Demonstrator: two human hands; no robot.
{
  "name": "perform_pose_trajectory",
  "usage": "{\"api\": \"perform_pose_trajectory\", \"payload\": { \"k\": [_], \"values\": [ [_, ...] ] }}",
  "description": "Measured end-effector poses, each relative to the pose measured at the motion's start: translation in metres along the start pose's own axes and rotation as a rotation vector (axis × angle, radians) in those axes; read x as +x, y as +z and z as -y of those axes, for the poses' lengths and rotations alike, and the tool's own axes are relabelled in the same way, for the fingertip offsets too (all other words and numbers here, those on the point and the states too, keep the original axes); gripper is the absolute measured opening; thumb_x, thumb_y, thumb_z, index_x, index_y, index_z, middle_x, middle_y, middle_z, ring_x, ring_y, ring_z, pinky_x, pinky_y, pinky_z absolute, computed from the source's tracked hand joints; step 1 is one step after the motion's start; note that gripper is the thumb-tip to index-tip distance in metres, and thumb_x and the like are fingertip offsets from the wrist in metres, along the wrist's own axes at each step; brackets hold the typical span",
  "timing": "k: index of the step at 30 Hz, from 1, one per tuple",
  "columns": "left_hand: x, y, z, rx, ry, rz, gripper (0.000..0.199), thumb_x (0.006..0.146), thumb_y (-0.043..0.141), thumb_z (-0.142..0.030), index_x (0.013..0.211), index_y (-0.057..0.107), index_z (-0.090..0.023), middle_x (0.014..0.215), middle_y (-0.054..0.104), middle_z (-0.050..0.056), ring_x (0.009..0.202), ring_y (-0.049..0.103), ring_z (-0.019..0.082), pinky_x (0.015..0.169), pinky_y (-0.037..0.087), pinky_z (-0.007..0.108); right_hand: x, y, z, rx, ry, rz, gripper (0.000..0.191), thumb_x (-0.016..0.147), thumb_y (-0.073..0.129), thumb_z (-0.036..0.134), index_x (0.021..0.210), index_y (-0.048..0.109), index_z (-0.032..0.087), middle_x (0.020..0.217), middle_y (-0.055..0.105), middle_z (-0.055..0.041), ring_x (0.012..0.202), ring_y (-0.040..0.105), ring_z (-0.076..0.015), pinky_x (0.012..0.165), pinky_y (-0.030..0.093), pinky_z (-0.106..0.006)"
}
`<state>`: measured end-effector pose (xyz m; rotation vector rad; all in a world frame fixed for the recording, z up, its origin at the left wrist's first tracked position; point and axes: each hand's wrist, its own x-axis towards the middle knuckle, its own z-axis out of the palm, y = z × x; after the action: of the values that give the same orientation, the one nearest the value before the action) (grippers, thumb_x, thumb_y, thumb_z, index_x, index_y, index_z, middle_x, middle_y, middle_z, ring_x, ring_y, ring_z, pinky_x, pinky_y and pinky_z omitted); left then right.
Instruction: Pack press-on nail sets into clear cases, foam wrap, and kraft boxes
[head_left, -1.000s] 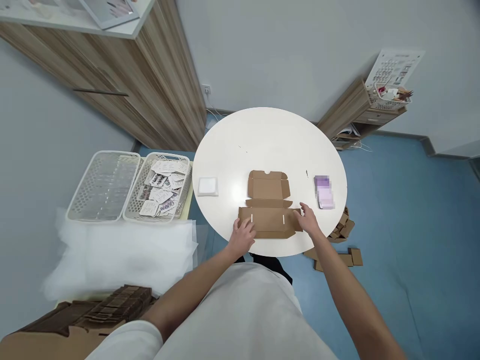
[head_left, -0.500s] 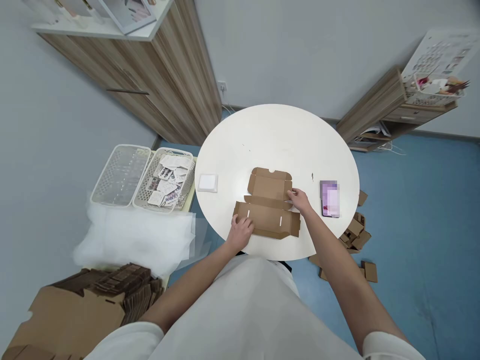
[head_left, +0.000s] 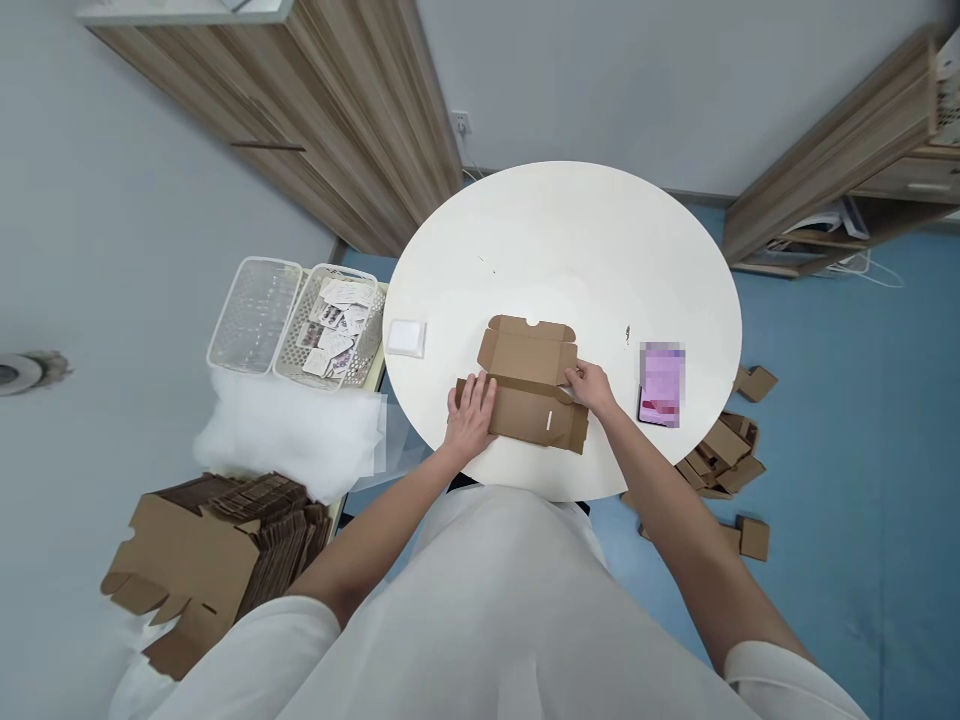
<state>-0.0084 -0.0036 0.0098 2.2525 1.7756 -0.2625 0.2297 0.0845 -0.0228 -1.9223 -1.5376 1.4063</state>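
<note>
A partly folded brown cardboard box [head_left: 525,357] lies on the round white table [head_left: 585,230], its lid panel away from me and its slotted panel towards me. On the left end of the near panel rests my left hand [head_left: 471,415], open, with the fingers stretched and apart. My right hand [head_left: 591,386] pinches the box's right side near the fold between the two panels. The fingers of my left hand cover one end of the near panel.
A phone [head_left: 661,385] lies right, a small white packet [head_left: 406,338] left. Beyond the table's left edge are a basket of sachets [head_left: 330,330], white plastic sheeting [head_left: 292,430] and stacked flat cardboard [head_left: 195,550]. Small boxes [head_left: 724,450] lie on the floor at right.
My left hand has moved up and spread its fingers over the near panel's left end. My right hand has shifted slightly to the fold. The camera view has moved too.
</note>
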Motion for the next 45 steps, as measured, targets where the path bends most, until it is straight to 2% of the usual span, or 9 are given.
{"api": "perform_pose_trajectory", "payload": {
  "k": [9, 13, 16, 22, 29, 32, 35, 40, 45],
  "values": [
    [0.021, -0.007, 0.005, 0.065, 0.102, 0.074, 0.097, 0.059, 0.065, -0.03, 0.139, 0.011, -0.015, 0.145, 0.013, 0.012, 0.132, -0.007, 0.032, 0.103, -0.002, 0.054, -0.011, 0.003, 0.001, -0.1, -0.01, 0.064, 0.029, 0.078, 0.04, 0.035, 0.092, 0.06, 0.019, 0.056, 0.056, 0.0014, 0.06, 0.056, -0.016, 0.056, 0.038, -0.025],
    [0.021, -0.005, 0.009, 0.035, 0.153, 0.041, 0.093, 0.06, 0.063, -0.026, 0.138, 0.014, -0.015, 0.144, 0.017, 0.012, 0.133, -0.005, 0.032, 0.103, -0.001, 0.054, -0.032, 0.008, 0.01, -0.31, -0.056, -0.116, 0.048, 0.078, 0.041, 0.041, 0.12, 0.044, 0.018, 0.1, 0.061, -0.0103, 0.094, 0.054, -0.0259, 0.075, 0.04, -0.035],
    [0.019, -0.004, 0.012, 0.034, 0.182, 0.025, 0.089, 0.062, 0.061, -0.026, 0.138, 0.016, -0.016, 0.144, 0.019, 0.012, 0.133, -0.004, 0.032, 0.103, 0.0, 0.054, -0.056, 0.019, 0.019, -0.531, -0.214, -0.266, 0.076, 0.074, 0.048, 0.048, 0.136, 0.018, 0.015, 0.138, 0.03, -0.0148, 0.126, 0.025, -0.0332, 0.097, 0.022, -0.046],
    [0.01, -0.001, 0.028, 0.044, 0.205, -0.006, 0.086, 0.062, 0.06, -0.027, 0.137, 0.019, -0.016, 0.143, 0.021, 0.012, 0.133, -0.001, 0.033, 0.103, -0.001, 0.055, -0.085, 0.062, 0.018, -0.796, -0.452, -0.004, 0.108, 0.058, 0.063, 0.055, 0.139, 0.005, 0.015, 0.145, 0.013, -0.013, 0.133, 0.003, -0.031, 0.104, 0.001, -0.049],
    [0.0, -0.001, 0.05, 0.004, 0.245, -0.03, 0.099, 0.055, 0.068, -0.035, 0.138, 0.017, -0.016, 0.143, 0.021, 0.013, 0.132, 0.0, 0.034, 0.103, 0.002, 0.053, -0.082, 0.091, 0.016, -0.822, -0.341, -0.015, 0.107, 0.057, 0.066, 0.048, 0.138, 0.003, 0.018, 0.145, 0.013, -0.0111, 0.133, 0.004, -0.0284, 0.099, 0.02, -0.047],
    [-0.015, 0.005, 0.063, -0.042, 0.161, -0.06, 0.104, 0.055, 0.069, -0.041, 0.139, 0.012, -0.016, 0.145, 0.012, 0.015, 0.132, -0.004, 0.034, 0.102, 0.005, 0.054, -0.083, 0.095, 0.017, -0.815, -0.311, -0.035, 0.105, 0.058, 0.067, 0.045, 0.138, 0.005, 0.019, 0.145, 0.013, -0.0112, 0.133, 0.005, -0.0284, 0.097, 0.023, -0.046],
    [-0.036, 0.018, 0.085, -0.218, -0.077, -0.112, 0.105, 0.059, 0.067, -0.044, 0.138, 0.006, -0.014, 0.144, 0.009, 0.019, 0.132, 0.005, 0.035, 0.1, 0.016, 0.055, -0.084, 0.098, 0.018, -0.812, -0.28, -0.048, 0.102, 0.059, 0.066, 0.044, 0.138, 0.005, 0.021, 0.146, 0.011, -0.01, 0.133, 0.006, -0.0286, 0.097, 0.023, -0.047],
    [-0.051, 0.042, 0.116, -0.677, -0.206, -0.089, 0.084, 0.071, 0.058, -0.032, 0.137, 0.009, -0.013, 0.128, 0.043, 0.017, 0.11, 0.049, 0.024, 0.089, 0.04, 0.037, -0.086, 0.1, 0.021, -0.79, -0.255, -0.054, 0.105, 0.057, 0.069, 0.039, 0.138, 0.005, 0.022, 0.146, 0.011, -0.009, 0.133, 0.007, -0.0276, 0.098, 0.024, -0.047],
    [-0.03, 0.048, 0.115, -0.787, -0.246, -0.131, 0.068, 0.07, 0.058, -0.023, 0.13, 0.03, -0.011, 0.116, 0.052, 0.013, 0.1, 0.055, 0.021, 0.084, 0.043, 0.032, -0.09, 0.108, 0.022, -0.751, -0.236, -0.04, 0.105, 0.059, 0.069, 0.037, 0.139, 0.003, 0.021, 0.146, 0.009, -0.0082, 0.133, 0.006, -0.0268, 0.097, 0.029, -0.045]
  ]
}}
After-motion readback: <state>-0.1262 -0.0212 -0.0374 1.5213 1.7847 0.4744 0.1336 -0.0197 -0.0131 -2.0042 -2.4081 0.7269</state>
